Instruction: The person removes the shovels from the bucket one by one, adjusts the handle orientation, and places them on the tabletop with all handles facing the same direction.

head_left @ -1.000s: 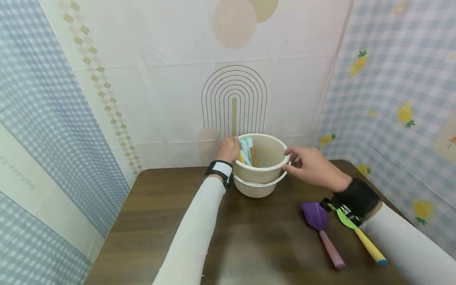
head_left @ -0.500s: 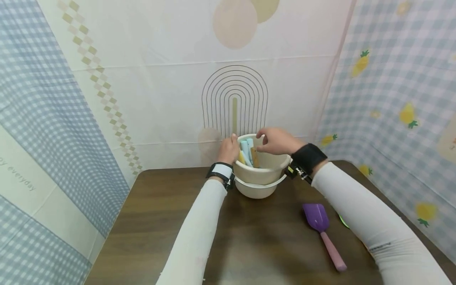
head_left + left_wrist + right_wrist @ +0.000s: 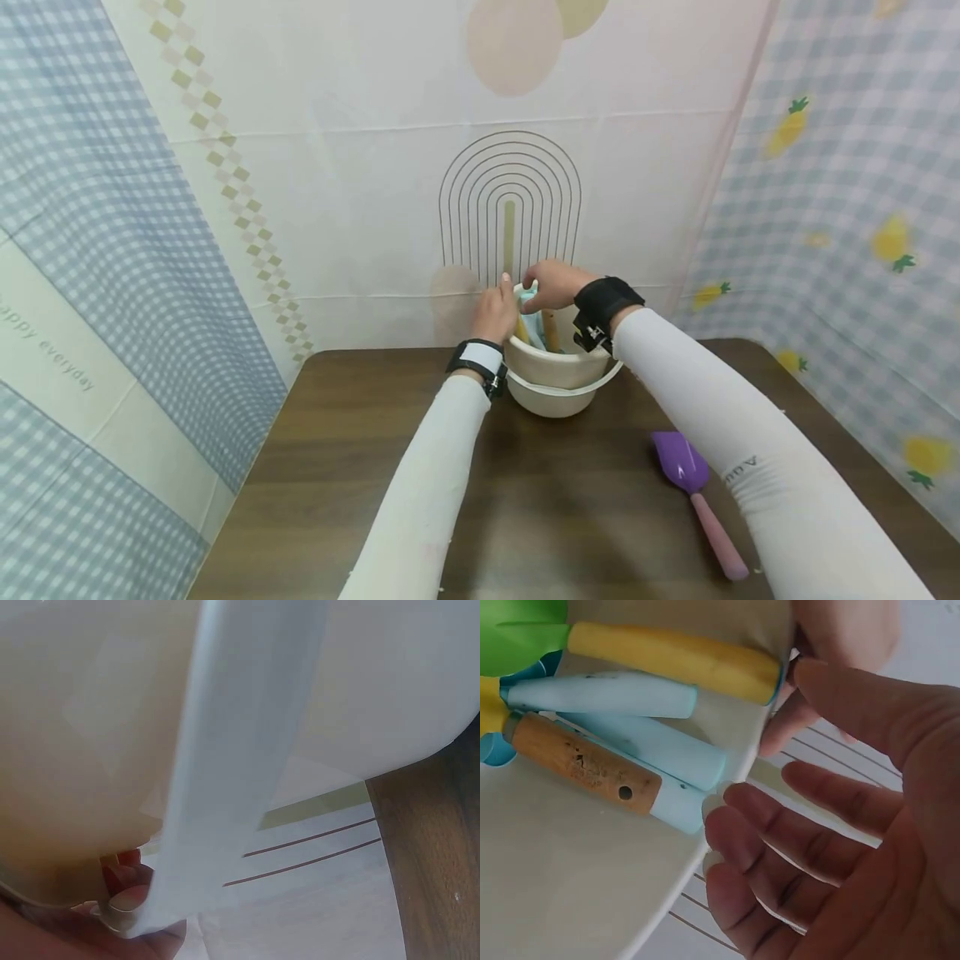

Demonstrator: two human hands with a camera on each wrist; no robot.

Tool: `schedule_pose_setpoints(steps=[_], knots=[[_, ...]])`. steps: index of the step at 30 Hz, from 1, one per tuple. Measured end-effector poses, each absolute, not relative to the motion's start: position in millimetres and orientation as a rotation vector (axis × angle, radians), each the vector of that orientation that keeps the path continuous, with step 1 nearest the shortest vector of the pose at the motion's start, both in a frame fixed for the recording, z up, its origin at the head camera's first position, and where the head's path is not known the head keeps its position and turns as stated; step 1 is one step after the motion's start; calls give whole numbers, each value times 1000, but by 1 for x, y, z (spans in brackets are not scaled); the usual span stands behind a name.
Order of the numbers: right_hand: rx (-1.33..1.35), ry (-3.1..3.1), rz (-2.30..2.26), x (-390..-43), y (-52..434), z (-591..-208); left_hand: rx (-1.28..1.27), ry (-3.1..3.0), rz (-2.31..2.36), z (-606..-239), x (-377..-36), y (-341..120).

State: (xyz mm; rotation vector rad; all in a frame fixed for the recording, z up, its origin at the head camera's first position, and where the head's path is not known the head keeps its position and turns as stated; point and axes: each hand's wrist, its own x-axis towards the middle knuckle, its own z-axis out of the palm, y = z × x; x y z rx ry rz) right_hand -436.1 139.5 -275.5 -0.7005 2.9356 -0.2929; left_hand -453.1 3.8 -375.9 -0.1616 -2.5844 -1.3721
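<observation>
A cream basin (image 3: 558, 367) stands nested in a second pale basin (image 3: 551, 403) at the table's back. My left hand (image 3: 495, 317) grips the rim on the left side, its fingertips (image 3: 127, 900) curled at the edge in the left wrist view. Over the tool handles hovers my right hand (image 3: 832, 840), fingers apart and loosely bent, fingertips close to the end of a light blue handle; contact is hard to tell. Inside the basin lie a green tool with a yellow handle (image 3: 675, 661), several light blue handles (image 3: 604, 694) and a brown wooden handle (image 3: 585, 761).
A purple scoop (image 3: 681, 462) with a pink handle lies on the brown wooden table (image 3: 360, 442), left of my right forearm. A printed cloth (image 3: 360, 208) hangs right behind the basins, and a checked cloth (image 3: 847, 275) hangs at the right.
My right hand has moved left from the basin's right rim to above the tool handles. The right forearm now hides the green and yellow tool on the table. My left hand stays at the rim.
</observation>
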Motion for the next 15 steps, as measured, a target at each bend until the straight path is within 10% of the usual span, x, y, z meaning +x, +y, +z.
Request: schedule_pose_setpoints(steps=[15], knots=[[-707, 2817, -277, -462, 122, -297, -128, -2577, -1428, -378, -453, 3]])
